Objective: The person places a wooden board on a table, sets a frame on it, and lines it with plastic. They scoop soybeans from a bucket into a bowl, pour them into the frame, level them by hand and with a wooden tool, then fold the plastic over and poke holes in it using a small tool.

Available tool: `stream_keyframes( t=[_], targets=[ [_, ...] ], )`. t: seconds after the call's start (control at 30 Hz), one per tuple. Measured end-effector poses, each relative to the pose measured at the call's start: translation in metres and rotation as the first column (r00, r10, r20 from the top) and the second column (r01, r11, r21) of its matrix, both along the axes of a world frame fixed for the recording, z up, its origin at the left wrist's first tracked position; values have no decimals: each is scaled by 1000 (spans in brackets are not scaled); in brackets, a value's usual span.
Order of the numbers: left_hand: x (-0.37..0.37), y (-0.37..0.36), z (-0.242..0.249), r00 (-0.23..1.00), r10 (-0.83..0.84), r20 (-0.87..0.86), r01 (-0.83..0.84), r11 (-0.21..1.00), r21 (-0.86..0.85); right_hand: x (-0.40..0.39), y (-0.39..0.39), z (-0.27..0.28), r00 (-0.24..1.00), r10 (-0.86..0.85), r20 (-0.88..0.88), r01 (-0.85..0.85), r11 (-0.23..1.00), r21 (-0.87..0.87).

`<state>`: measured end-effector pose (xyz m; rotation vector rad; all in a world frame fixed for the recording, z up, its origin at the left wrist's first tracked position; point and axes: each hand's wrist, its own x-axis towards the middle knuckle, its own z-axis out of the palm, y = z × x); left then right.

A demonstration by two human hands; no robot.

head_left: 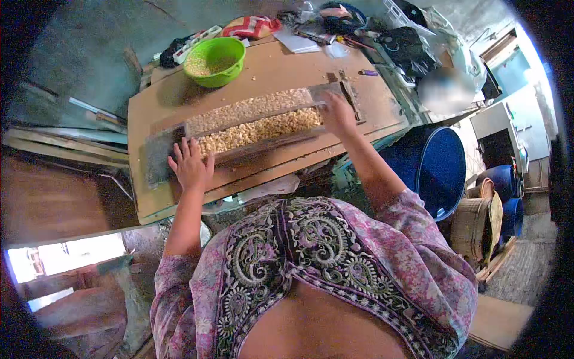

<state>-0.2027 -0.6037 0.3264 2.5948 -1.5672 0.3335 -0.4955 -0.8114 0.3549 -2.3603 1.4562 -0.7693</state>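
On the board-topped table lies a long layer of pale tan, nut-like pieces (263, 128), set in a shallow dark-edged frame (269, 143). A clear, shiny sheet (251, 109) appears to cover the far half of the layer. My left hand (192, 166) rests at the left end, fingers spread, fingertips touching the frame and the nearest pieces. At the opposite end my right hand (338, 113) lies over the frame's corner with its fingers stretched toward the pieces, slightly blurred. Neither hand shows anything held.
A green bowl (220, 64) of similar pieces stands at the table's (161, 102) back left. Papers (297, 42), a purple lighter-like item (368, 73) and black bags (409, 51) lie at the back and right. A blue barrel (439, 167) stands by the right edge.
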Motion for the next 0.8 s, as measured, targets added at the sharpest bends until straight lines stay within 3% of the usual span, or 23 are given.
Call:
stream_keyframes(
  t=[0.03,0.1,0.13,0.23,0.27,0.3,0.37,0.4,0.43,0.5,0.53,0.57,0.63,0.8],
  targets=[
    [-2,0,1,1000,8,5,-8,1000,23,-15,-4,-11,1000,-4,1,4,1000,-2],
    [-4,-2,3,1000,21,5,-21,999,40,-35,-14,-45,956,-204,-210,239,958,158],
    [-5,-2,1,999,19,46,-20,1000,22,-34,-12,-43,943,-117,-312,220,922,318],
    [-7,-3,-4,995,6,99,-6,1000,-9,-19,18,-31,910,-110,-400,225,941,254],
    [-7,-3,-6,995,-4,104,6,1000,-18,-16,28,-17,918,17,-396,98,958,270],
    [-8,-3,-7,994,-7,107,9,1000,-19,-16,27,-20,920,14,-392,101,958,270],
    [-7,-3,-8,995,-27,98,31,999,-42,-14,18,-34,982,146,-124,-128,982,137],
    [-7,-3,-8,995,-26,99,31,999,-43,-19,9,-42,994,104,35,-107,990,92],
    [-8,-4,-7,995,-26,98,31,998,-53,-20,3,-36,994,105,36,-108,990,91],
    [-10,-4,-5,995,-25,96,31,998,-61,-22,-8,-25,998,-66,8,62,969,238],
    [-13,-4,-1,998,-16,55,18,999,-36,-25,-11,-25,992,-34,-118,61,972,227],
    [-13,-3,2,1000,-6,13,6,1000,-9,-26,-11,-30,992,-34,-118,61,971,230],
    [-11,-3,-1,1000,-24,16,24,1000,-18,-27,-10,-42,901,-15,-433,74,990,120],
    [-10,-3,-2,999,-26,21,27,999,-29,-17,19,-40,850,71,-522,-31,996,86]
  ],
)
